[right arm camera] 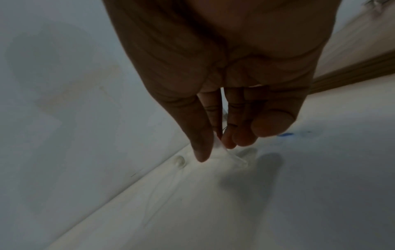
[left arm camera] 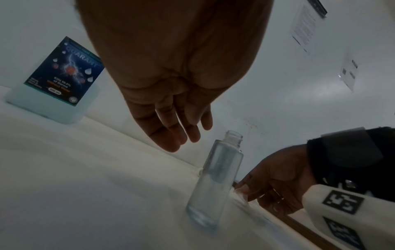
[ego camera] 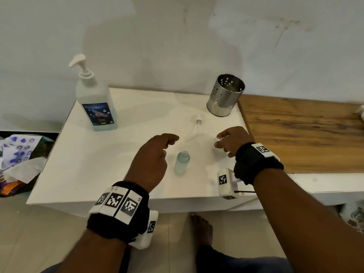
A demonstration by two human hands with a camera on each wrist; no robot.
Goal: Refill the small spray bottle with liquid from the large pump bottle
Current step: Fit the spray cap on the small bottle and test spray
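The small spray bottle stands upright and uncapped on the white table, with a little clear liquid at its bottom. Its white spray head with tube lies flat behind it. The large pump bottle, blue-labelled, stands at the back left. My left hand hovers just left of the small bottle with relaxed fingers, holding nothing. Right of the bottle, my right hand pinches a small clear cap low over the table.
A perforated steel cup stands at the back right of the table. A wooden board adjoins the table's right edge. Crumpled paper and wrappers lie on the floor to the left. A wall rises right behind the table.
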